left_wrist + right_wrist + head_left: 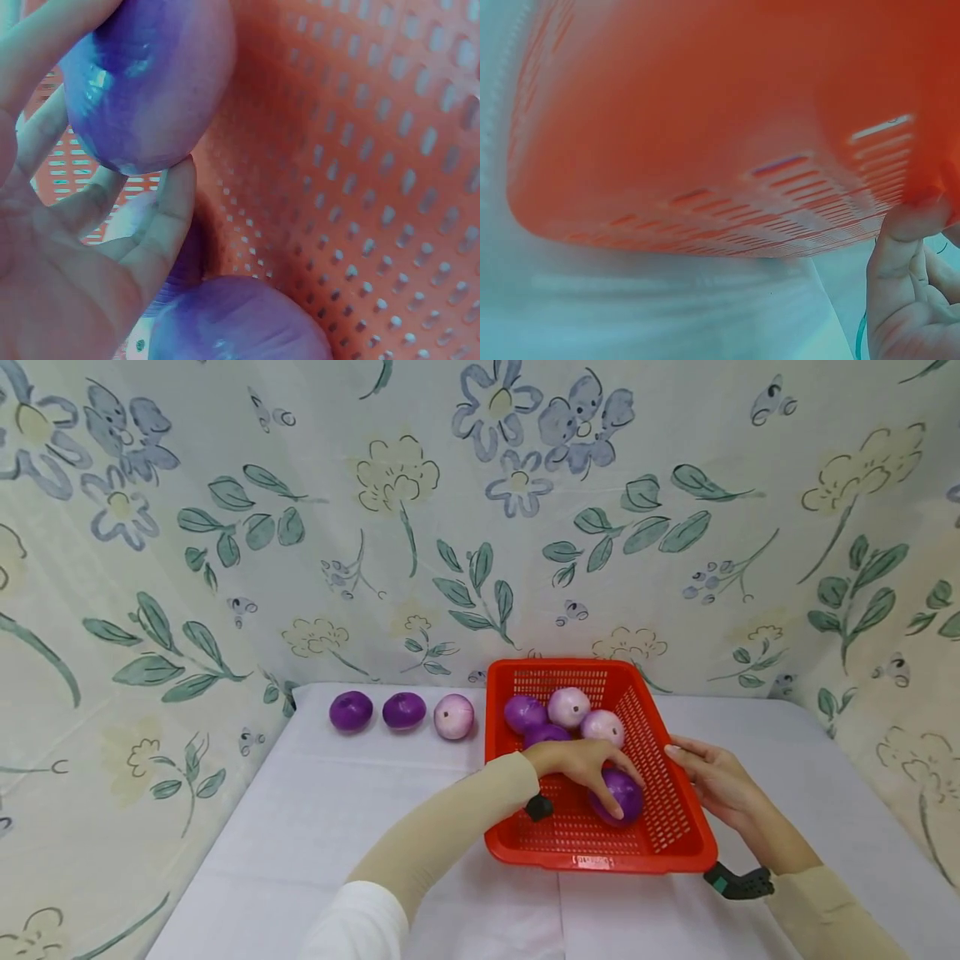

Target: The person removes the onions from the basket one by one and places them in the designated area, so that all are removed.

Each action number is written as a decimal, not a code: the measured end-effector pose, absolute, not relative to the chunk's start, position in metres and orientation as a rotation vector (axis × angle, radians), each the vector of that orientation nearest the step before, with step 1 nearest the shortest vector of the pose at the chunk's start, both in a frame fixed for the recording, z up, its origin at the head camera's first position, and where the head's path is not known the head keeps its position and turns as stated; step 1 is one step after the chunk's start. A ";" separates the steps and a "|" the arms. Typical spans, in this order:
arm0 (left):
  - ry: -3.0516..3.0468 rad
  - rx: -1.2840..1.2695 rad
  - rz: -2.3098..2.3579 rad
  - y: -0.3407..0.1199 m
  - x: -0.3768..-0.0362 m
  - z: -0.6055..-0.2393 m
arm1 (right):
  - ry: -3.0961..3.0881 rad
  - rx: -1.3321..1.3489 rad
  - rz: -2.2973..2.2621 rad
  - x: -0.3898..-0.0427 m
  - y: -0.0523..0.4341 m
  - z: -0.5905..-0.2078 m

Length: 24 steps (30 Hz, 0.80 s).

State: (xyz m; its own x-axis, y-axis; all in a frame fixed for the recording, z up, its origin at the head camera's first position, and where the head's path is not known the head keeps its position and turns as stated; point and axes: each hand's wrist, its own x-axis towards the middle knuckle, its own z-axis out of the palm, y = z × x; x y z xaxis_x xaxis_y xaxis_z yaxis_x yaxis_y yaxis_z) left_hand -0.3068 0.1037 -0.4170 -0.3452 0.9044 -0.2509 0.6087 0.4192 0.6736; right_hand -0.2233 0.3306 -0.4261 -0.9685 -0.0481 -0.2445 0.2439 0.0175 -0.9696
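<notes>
The dark purple onion (619, 795) lies in the near half of the red plastic basket (678, 839) on the white table (315, 827), and the left hand (581, 766) reaches over the basket's left rim with its fingers curled down around it. Only the head view shows the whole layout: four more onions bunched at the basket's far end, namely a purple one (522, 712), a pale pink one (568, 707), another pale pink one (602, 727) and a purple one (545, 735) half hidden behind the left hand, plus three onions in a row on the table left of the basket, two purple (351, 710) (403, 710) and one pale pink (453, 716). The left wrist view alone shows the grip up close: thumb and fingers (169, 217) pinch the onion (146, 82), whose skin is glossy, smooth, deep violet and round, with the perforated basket wall (360, 172) just behind. The right wrist view alone shows the basket's outer side (705, 127) from below, where the right hand (714, 781) presses its thumb (907, 232) against the rim; its fingers rest fairly straight along the basket's right wall.
</notes>
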 end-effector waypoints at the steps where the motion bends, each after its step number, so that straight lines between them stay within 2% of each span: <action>1: 2.068 1.275 0.637 0.103 -0.307 -0.416 | 2.078 0.203 -2.055 -0.223 0.331 -0.426; 24: 2.001 1.314 0.911 0.069 -0.292 -0.361 | 2.051 0.207 -2.062 -0.224 0.332 -0.427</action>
